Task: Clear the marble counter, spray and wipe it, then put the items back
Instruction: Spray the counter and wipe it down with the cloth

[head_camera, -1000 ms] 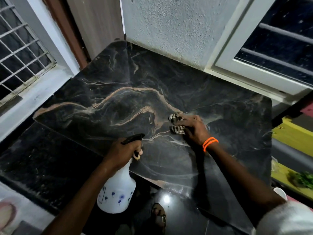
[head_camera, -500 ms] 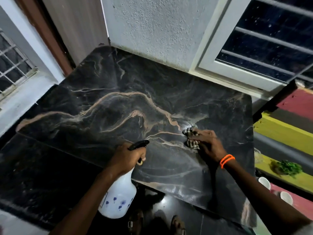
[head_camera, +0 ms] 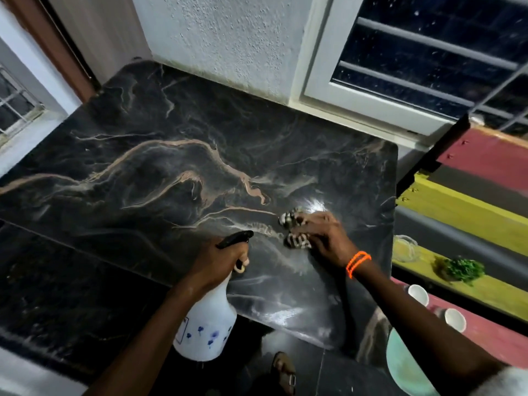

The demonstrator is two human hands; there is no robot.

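The black marble counter (head_camera: 160,155) with tan veins fills the middle of the view, streaked with wet smears near its front right. My right hand (head_camera: 325,238), with an orange band at the wrist, presses a striped black-and-white cloth (head_camera: 294,228) flat on the marble there. My left hand (head_camera: 217,261) grips the neck of a white spray bottle (head_camera: 204,324) with blue flowers and a black trigger head, held just in front of the counter's front edge.
A striped bench (head_camera: 471,212) at the right holds a glass dish (head_camera: 405,248), green leaves (head_camera: 463,270) and two white cups (head_camera: 418,294). A pale green basin (head_camera: 403,367) sits low right. White wall and barred window stand behind; sandalled foot (head_camera: 284,372) below.
My right hand has slid the cloth rightward across the marble towards the right edge. The left hand still holds the spray bottle at the front edge. The view has shifted right.
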